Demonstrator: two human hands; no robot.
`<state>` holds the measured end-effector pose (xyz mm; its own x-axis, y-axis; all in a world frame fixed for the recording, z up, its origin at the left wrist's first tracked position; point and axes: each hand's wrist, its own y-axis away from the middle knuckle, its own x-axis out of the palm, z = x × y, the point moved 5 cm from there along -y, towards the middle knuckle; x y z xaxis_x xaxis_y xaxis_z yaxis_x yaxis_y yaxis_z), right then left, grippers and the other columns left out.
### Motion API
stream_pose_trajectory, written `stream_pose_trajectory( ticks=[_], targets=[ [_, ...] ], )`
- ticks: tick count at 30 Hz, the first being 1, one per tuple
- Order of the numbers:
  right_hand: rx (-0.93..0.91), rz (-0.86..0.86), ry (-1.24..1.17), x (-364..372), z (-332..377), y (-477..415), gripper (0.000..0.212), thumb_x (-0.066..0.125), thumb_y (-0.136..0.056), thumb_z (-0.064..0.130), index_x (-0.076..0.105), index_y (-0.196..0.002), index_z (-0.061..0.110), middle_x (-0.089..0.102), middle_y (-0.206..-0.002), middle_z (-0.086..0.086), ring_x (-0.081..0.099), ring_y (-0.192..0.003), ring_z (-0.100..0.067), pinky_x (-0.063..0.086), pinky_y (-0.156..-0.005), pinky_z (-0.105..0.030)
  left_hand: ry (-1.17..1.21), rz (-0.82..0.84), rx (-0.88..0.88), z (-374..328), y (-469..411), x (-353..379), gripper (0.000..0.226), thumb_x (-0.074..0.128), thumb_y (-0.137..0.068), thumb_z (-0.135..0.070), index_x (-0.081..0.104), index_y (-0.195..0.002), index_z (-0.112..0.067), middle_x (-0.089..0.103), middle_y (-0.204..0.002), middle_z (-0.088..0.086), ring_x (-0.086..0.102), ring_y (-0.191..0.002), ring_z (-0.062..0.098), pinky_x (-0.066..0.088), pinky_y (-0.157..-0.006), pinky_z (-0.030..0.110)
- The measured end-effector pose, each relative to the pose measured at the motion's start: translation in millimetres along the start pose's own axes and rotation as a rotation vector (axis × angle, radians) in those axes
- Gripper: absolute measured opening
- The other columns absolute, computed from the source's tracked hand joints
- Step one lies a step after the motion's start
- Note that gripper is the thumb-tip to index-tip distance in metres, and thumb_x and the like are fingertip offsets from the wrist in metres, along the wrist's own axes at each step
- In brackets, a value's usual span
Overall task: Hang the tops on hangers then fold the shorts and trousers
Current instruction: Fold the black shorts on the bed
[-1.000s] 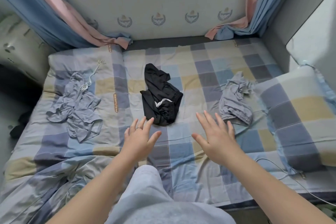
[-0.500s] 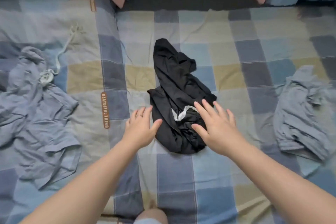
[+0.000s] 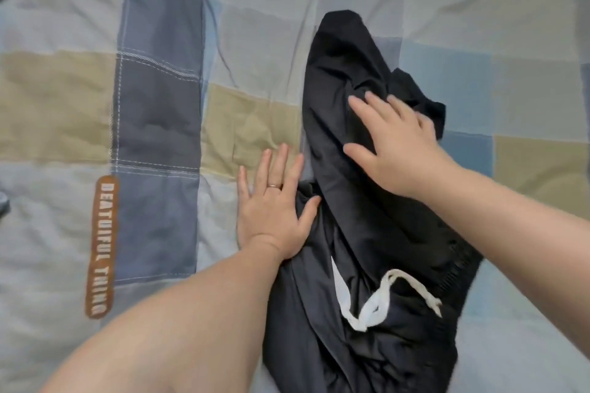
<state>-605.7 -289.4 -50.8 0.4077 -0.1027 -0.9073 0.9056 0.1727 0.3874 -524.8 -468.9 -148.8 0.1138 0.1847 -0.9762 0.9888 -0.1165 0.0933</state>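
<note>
Black garment [image 3: 367,217], one, crumpled on one bed [image 3: 159,105]; right hand [image 3: 399,150] lies flat on it, left hand [image 3: 271,210] flat beside, thumb touching.

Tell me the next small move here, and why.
Probably grip the black garment with both hands and lift it open: it lies crumpled, white drawstring showing, with the right hand flat on top and the left hand open at its left edge.

Checked blue-and-beige bedcover [image 3: 159,105] with a crumpled black garment [image 3: 367,233] directly on it.
</note>
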Motion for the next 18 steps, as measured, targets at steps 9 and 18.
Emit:
stream_pose_trajectory(
  ticks=[9,18],
  targets=[
    [0.014,-0.089,-0.124,-21.7,16.3,-138.8,0.083,0.055,-0.095,0.051,0.005,-0.159,0.034,-0.005,-0.169,-0.004,0.001,-0.153,-0.034,0.012,-0.117,-0.064,-0.079,0.014,-0.003,1.3,-4.6,1.9,0.077,0.032,-0.093,-0.062,0.016,-0.160,-0.028,0.006,-0.169,-0.002,0.009,-0.155,0.024,0.006,-0.121,0.059],
    [0.134,-0.167,-0.279,-30.6,3.8,-157.9,0.037,0.054,-0.097,0.029,0.050,-0.131,0.016,0.058,-0.129,-0.013,0.054,-0.116,-0.039,0.040,-0.081,-0.039,-0.101,-0.006,-0.023,1.7,-1.1,2.6,0.073,0.029,-0.094,-0.061,0.020,-0.159,-0.029,0.008,-0.169,-0.002,0.009,-0.155,0.024,0.004,-0.122,0.057]
  ],
)
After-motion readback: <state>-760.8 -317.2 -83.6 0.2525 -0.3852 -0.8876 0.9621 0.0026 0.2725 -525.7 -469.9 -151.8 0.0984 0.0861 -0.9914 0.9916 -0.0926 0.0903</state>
